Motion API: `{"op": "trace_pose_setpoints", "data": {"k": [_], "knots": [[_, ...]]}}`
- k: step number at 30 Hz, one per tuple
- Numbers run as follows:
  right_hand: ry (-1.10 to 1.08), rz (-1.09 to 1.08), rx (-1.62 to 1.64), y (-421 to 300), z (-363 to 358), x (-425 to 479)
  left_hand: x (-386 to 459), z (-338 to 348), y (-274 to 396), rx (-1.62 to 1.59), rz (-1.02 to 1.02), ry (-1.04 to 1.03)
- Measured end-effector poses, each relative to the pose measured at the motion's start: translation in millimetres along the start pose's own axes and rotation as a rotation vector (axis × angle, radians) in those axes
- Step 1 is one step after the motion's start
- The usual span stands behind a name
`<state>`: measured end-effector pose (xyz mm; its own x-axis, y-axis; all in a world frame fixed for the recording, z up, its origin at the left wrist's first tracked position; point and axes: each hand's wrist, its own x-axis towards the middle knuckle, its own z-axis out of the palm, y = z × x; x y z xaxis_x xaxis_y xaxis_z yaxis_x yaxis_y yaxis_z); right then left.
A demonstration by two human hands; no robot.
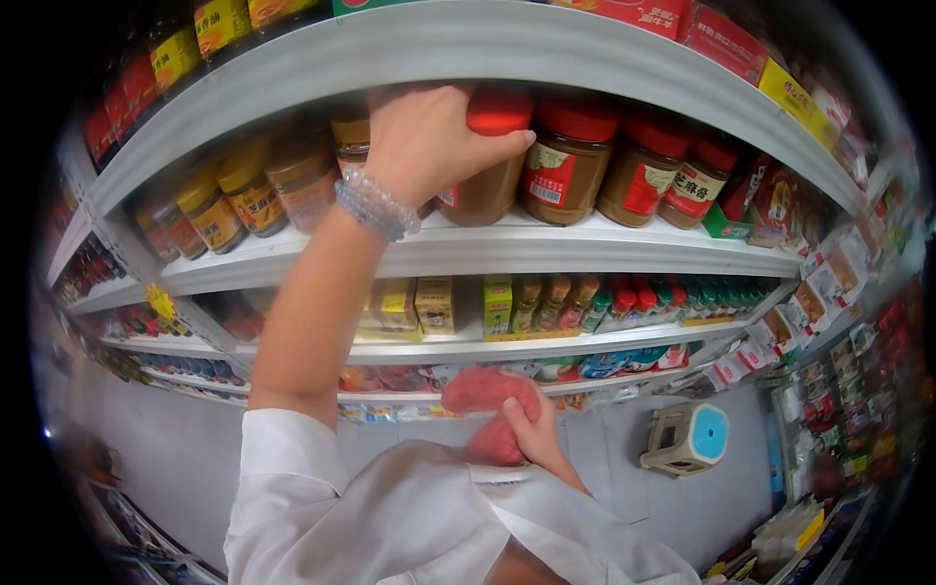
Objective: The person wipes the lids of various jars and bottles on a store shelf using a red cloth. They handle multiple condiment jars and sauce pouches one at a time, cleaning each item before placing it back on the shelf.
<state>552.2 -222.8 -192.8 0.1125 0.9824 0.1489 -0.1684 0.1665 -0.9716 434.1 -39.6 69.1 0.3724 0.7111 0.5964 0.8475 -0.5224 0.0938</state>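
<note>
My left hand point(431, 139) reaches up to the upper shelf and grips a red-lidded jar point(479, 190) of brown paste by its top. The thumb lies across the front of the lid, reaching its right edge; the fingertips are hidden. Two beaded bracelets point(374, 205) circle that wrist. Just right of the gripped jar stands another red-lidded jar point(567, 172) with a red and cream label. Low before my chest, my right hand point(530, 428) clutches a bunched red cloth point(493, 398), which hangs in two lobes.
Yellow-lidded jars point(248, 194) line the shelf's left part. A white metal shelf edge point(468, 44) runs close above my left hand. Small bottles point(556, 303) and boxes point(435, 303) fill the shelf below. A plastic stool point(687, 439) with a blue seat stands on the floor at right.
</note>
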Motion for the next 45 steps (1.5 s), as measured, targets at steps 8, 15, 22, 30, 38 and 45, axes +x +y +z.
{"op": "trace_pose_setpoints", "data": {"k": [8,15,22,30,38,45], "knots": [[0.016,0.111,0.186,-2,-2,9,-31,3,1,0.034,0.240,0.488],[-0.063,0.196,0.736,-60,21,27,-85,-15,15,-0.545,0.246,0.459],[-0.448,0.377,0.761,-53,8,13,-173,13,31,-0.967,0.133,0.122],[-0.368,0.763,0.766,-35,-13,-1,-216,72,46,-1.205,0.103,0.058],[-0.130,0.331,0.326,4,-30,0,-243,67,52,-1.142,-0.182,0.054],[0.063,-0.501,0.139,-39,8,-25,-261,67,28,-0.859,-0.152,0.261]]}}
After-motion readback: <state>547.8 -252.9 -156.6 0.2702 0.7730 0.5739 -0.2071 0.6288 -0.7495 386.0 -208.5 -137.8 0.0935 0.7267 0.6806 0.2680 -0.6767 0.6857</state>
